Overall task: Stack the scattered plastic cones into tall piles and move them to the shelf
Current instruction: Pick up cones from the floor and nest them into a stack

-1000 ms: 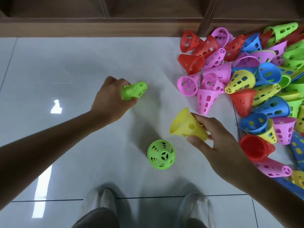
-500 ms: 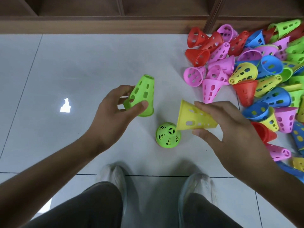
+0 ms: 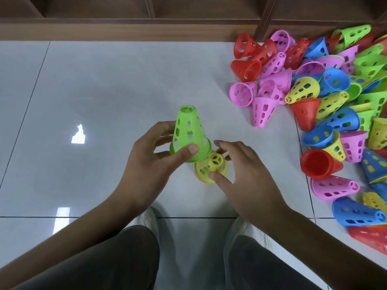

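Looks like an indoor playroom or activity room, maybe a school or sports store room; exact type is not showing. Glossy pale grey tiled floor (image 3: 104, 84) is running across the whole view, thin grout lines crossing it, ceiling lights reflecting off it. Low wooden shelf unit (image 3: 146, 19) is standing along the far edge of the floor, open compartments split by upright dividers, base board sitting on the tiles. Heap of perforated plastic cones (image 3: 326, 97) in red, pink, blue, yellow and green is lying along the floor's right edge, up to the far right corner against the shelf. Person is crouching on the floor, knees and pale shoes showing at the near edge.
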A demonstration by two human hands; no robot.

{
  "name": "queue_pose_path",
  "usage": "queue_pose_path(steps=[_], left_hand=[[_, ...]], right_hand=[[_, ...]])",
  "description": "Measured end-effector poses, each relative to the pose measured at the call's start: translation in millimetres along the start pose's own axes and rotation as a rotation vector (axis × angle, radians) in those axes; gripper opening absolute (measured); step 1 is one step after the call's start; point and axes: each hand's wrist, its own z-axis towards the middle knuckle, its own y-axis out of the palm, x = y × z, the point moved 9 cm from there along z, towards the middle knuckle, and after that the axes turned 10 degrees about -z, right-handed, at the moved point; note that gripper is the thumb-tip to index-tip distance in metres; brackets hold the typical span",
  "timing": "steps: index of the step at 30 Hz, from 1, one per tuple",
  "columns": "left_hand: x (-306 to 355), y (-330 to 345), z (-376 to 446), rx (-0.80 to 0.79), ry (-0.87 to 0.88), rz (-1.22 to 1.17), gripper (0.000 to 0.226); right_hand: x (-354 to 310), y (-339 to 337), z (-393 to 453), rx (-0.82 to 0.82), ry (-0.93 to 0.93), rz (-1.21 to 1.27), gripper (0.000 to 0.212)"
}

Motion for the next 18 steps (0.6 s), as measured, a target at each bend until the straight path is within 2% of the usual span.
queue_pose_path(steps=[4, 10, 14, 18], left_hand=[[-10, 7, 3, -0.052, -0.014, 0.040, 0.038], [-29, 21, 11, -0.165, -0.024, 0.217, 0.048], [-38, 33, 19, -0.271, 0.022, 0.417, 0.053], [-48, 42, 24, -0.371, 0.079, 0.587, 0.057]], right_hand=[[11, 9, 2, -0.040, 0.066, 0.103, 0.062], [39, 0, -8, -0.090, 0.040, 0.108, 0.065], [68, -27, 2, 0.052, 0.024, 0.049, 0.058], [98, -49, 28, 0.182, 0.091, -0.011, 0.048]])
